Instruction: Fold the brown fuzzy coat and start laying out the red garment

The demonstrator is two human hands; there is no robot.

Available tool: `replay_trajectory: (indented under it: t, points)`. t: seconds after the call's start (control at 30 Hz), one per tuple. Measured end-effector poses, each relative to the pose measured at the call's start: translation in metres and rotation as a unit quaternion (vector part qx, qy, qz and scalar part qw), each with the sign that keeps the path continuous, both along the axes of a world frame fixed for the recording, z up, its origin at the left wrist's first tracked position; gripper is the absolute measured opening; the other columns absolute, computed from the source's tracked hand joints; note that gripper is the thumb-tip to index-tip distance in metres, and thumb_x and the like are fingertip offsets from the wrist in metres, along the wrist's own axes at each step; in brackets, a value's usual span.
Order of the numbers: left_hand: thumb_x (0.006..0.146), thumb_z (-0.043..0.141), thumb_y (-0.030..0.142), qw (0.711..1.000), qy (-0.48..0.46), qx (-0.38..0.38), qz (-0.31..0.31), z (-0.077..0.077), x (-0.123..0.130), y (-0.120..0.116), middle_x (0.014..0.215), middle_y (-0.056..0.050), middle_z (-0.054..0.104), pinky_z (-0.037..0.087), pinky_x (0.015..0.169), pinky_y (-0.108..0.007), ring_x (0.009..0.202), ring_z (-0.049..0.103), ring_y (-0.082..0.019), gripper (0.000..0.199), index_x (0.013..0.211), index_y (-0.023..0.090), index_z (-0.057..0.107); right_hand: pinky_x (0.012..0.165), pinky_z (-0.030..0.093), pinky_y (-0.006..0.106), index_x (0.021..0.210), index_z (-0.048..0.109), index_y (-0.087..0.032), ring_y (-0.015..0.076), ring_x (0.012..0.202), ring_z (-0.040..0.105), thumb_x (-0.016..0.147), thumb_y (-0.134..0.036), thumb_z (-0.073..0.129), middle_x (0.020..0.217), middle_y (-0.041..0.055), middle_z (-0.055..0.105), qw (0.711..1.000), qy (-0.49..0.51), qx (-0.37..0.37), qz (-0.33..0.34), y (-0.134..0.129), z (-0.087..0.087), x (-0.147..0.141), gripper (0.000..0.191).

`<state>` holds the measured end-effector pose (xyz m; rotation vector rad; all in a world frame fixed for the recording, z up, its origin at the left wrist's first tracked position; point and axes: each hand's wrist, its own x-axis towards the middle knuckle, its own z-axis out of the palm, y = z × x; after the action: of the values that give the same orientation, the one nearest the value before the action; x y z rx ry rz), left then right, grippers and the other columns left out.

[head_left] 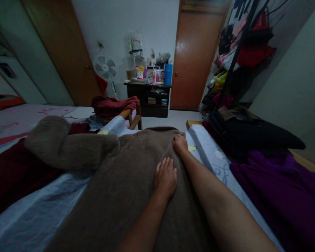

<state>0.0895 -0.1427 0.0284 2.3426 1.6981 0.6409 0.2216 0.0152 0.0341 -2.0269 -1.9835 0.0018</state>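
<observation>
Left hand [166, 176] and right hand [180, 144] both on the brown plush garment [126, 189]

The garment lies spread out in front of you on a pale blue patterned sheet [217, 168], running from the bottom of your view up to the far edge of the sheet. Your left hand rests palm down on it, right of its middle, fingers extended and close together, grasping nothing. Your right hand is farther out, near the garment's far right corner, with its fingers bent against the fabric; you cannot tell from here whether they pinch it or only press on it. The two hands are near each other but apart, and both your forearms are bare.

On your left, a sleeve [84, 150] of the garment stretches out sideways, its end bent away from you, over a dark red cloth [18, 171]. On your right, beyond a strip of sheet, you have a purple garment [275, 189], and just behind it a pile of black clothes [252, 129].

Past the far edge on your left, a reddish cloth [112, 105] is heaped by a wooden frame [138, 117]. Against the far wall stand a white fan [105, 68] and a dark cabinet [159, 111] crowded with small items, including a blue ribbed container [168, 74] at its right end. Right of the cabinet is a closed brown door [195, 63].
</observation>
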Motion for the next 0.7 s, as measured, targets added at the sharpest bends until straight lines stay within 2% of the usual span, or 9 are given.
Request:
replay_trajectory:
  t: [0.13,0.23,0.37,0.53,0.7]
  points:
    - [0.094,0.041,0.025,1.0,0.001,0.008,-0.001,-0.001,0.0,0.0,0.145,-0.013,0.049,0.028,0.115,-0.044,0.137,0.04,-0.025,0.045,0.135,0.012,0.05,0.1,0.037,0.032,0.115,0.064,-0.012,0.0235,0.116,0.054,0.092,-0.02,0.041,0.125,0.0155,0.06,0.999,0.005,-0.04,0.034,-0.004,-0.001,0.002,0.033]
    - [0.094,0.04,0.023,1.0,0.002,0.019,-0.001,-0.002,0.0,0.0,0.144,-0.012,0.05,0.029,0.115,-0.044,0.137,0.04,-0.024,0.044,0.135,0.013,0.051,0.105,0.034,0.031,0.128,0.056,-0.011,0.0221,0.128,0.047,0.09,-0.017,0.044,0.14,0.0151,0.051,0.997,0.012,-0.048,0.052,-0.02,-0.005,0.004,0.041]
    - [0.094,0.04,0.022,1.0,0.006,0.026,0.002,0.0,0.0,-0.001,0.143,-0.011,0.051,0.03,0.114,-0.044,0.136,0.042,-0.024,0.043,0.134,0.014,0.052,0.111,0.029,0.032,0.14,0.044,-0.009,0.0199,0.138,0.035,0.093,-0.015,0.036,0.151,0.0143,0.038,0.998,0.023,-0.031,0.044,-0.053,-0.012,0.007,0.048]
    - [0.093,0.041,0.022,0.999,0.005,0.034,0.0,0.001,0.001,-0.001,0.141,-0.012,0.053,0.031,0.113,-0.044,0.134,0.044,-0.024,0.043,0.134,0.013,0.053,0.112,0.029,0.031,0.141,0.045,-0.012,0.0177,0.138,0.036,0.095,-0.016,0.03,0.153,0.0115,0.037,0.999,0.028,-0.021,0.038,-0.099,-0.01,0.01,0.048]
    - [0.093,0.041,0.022,0.999,0.004,0.045,0.004,-0.004,0.002,-0.001,0.141,-0.013,0.053,0.03,0.113,-0.044,0.133,0.044,-0.025,0.043,0.133,0.013,0.054,0.113,0.027,0.035,0.143,0.043,-0.013,0.0199,0.141,0.032,0.096,-0.016,0.03,0.155,0.01,0.033,0.998,0.011,-0.044,0.043,-0.144,-0.005,0.005,0.049]
